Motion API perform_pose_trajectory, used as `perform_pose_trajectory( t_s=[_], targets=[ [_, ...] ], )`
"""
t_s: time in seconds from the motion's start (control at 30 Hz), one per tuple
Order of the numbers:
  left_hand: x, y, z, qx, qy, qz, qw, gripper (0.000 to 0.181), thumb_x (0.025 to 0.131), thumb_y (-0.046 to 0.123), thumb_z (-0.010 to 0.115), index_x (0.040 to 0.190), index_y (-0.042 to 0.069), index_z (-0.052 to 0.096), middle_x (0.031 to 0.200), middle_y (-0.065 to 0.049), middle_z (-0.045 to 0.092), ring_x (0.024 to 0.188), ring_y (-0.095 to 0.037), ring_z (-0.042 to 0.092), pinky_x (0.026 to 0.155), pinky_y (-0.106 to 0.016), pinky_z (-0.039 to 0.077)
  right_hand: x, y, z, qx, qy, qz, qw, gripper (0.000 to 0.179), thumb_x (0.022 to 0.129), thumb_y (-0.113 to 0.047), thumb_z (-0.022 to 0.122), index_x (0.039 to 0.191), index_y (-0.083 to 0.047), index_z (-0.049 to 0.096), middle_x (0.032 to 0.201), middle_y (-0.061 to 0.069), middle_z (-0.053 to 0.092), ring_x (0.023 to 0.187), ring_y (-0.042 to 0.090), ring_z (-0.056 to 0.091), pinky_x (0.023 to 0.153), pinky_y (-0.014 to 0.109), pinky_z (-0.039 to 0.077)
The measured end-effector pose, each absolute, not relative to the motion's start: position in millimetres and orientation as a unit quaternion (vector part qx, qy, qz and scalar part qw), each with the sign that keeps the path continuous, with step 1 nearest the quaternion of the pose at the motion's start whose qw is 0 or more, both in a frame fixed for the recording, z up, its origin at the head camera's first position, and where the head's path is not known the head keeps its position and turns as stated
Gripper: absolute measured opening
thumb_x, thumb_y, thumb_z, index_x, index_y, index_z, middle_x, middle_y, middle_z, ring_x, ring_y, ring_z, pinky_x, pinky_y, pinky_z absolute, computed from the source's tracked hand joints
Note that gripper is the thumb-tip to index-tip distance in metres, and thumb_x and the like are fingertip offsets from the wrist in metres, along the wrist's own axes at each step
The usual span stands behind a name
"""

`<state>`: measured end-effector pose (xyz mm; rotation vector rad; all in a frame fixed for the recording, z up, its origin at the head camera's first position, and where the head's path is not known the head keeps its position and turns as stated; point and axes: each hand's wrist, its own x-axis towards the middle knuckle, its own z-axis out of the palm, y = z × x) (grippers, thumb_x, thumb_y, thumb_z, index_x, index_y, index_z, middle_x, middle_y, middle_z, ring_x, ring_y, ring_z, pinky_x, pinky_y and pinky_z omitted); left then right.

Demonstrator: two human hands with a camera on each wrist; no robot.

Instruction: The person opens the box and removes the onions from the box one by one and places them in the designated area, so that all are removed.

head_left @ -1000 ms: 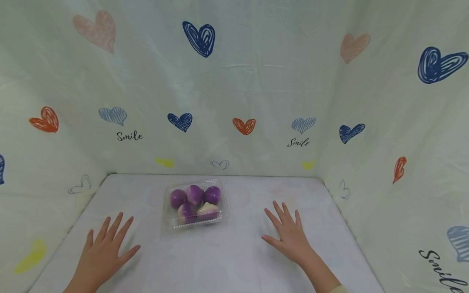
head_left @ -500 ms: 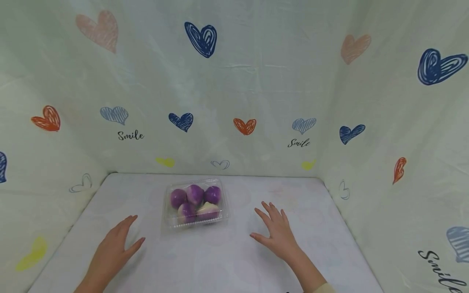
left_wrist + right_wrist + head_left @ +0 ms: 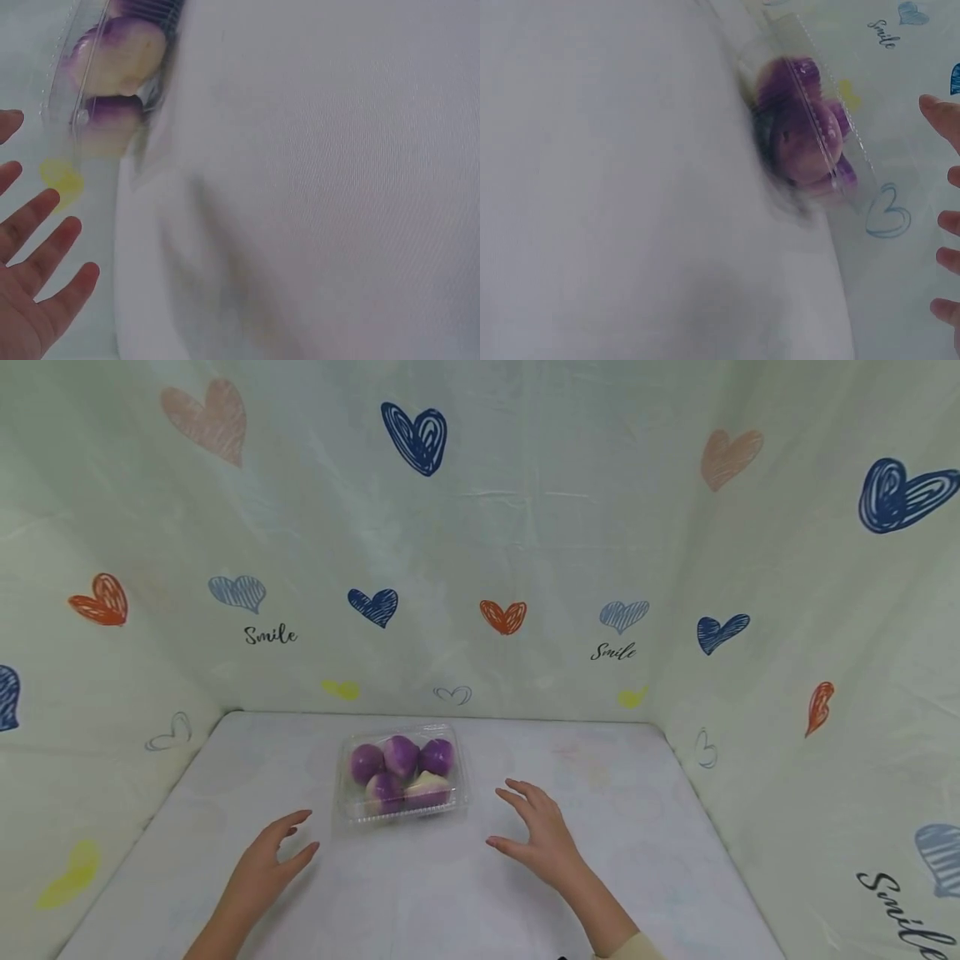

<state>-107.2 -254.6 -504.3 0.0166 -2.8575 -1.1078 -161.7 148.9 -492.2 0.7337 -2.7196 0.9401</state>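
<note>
Head view: clear plastic box encloses rounded turnips

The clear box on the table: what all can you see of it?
The clear box looks like shiny plastic with a ribbed rim. It appears closed, lying flat toward the back of the white table, and holds five rounded purple-and-white vegetables, perhaps turnips or onions. Neither the left hand nor the right hand touches it.

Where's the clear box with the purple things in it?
In the head view, the clear box sits toward the back of the white table, left of centre, between the left hand and the right hand, touching neither.
</note>
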Motion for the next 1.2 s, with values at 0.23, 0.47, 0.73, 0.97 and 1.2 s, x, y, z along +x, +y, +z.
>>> perform_pose_trajectory(
  t_s=[0.23, 0.47, 0.73, 0.97, 1.2],
  targets=[
    [-116.6, -243.9, -514.1, 0.013, -0.913, -0.406, 0.049, 0.049, 0.091, 0.013, 0.069, 0.133, -0.003, 0.051, 0.133, -0.026, 0.053, 0.115, -0.043, 0.054, 0.091, -0.059, 0.043, -161.0, 131.6, -494.3, 0.248, -0.899, 0.357, 0.059, 0.067, 0.082, -0.040, 0.078, 0.138, -0.014, 0.054, 0.146, 0.003, 0.045, 0.134, 0.028, 0.037, 0.103, 0.060, 0.031],
    [-120.3, -236.5, -514.0, 0.015, -0.893, -0.449, 0.032, 0.056, 0.092, 0.015, 0.069, 0.139, -0.002, 0.045, 0.140, -0.027, 0.046, 0.120, -0.045, 0.049, 0.095, -0.059, 0.041, -158.8, 113.9, -497.0, 0.260, -0.883, 0.391, 0.022, 0.065, 0.082, -0.035, 0.078, 0.139, -0.016, 0.053, 0.145, -0.001, 0.045, 0.134, 0.025, 0.038, 0.103, 0.054, 0.036],
    [-126.9, -232.3, -514.5, 0.034, -0.880, -0.473, -0.021, 0.068, 0.092, 0.016, 0.069, 0.147, 0.001, 0.033, 0.150, -0.029, 0.030, 0.131, -0.046, 0.038, 0.102, -0.058, 0.036, -155.5, 95.2, -501.0, 0.265, -0.859, 0.437, -0.013, 0.067, 0.083, -0.030, 0.079, 0.141, -0.014, 0.050, 0.142, -0.003, 0.046, 0.132, 0.023, 0.040, 0.105, 0.049, 0.036],
    [-130.2, -230.1, -517.0, 0.015, -0.869, -0.495, -0.013, 0.071, 0.090, 0.012, 0.069, 0.148, -0.001, 0.031, 0.151, -0.031, 0.027, 0.132, -0.048, 0.034, 0.101, -0.060, 0.036, -152.9, 81.0, -503.3, 0.244, -0.839, 0.486, -0.036, 0.067, 0.081, -0.030, 0.080, 0.140, -0.017, 0.051, 0.140, -0.003, 0.048, 0.132, 0.024, 0.041, 0.105, 0.052, 0.035],
    [-129.9, -227.4, -518.7, 0.006, -0.861, -0.509, -0.016, 0.072, 0.090, 0.013, 0.069, 0.149, 0.000, 0.029, 0.151, -0.032, 0.025, 0.134, -0.049, 0.032, 0.101, -0.059, 0.036, -151.9, 70.5, -510.0, 0.210, -0.828, 0.518, -0.048, 0.066, 0.080, -0.025, 0.082, 0.139, -0.018, 0.053, 0.137, -0.004, 0.051, 0.130, 0.024, 0.043, 0.104, 0.055, 0.036]
  ],
)
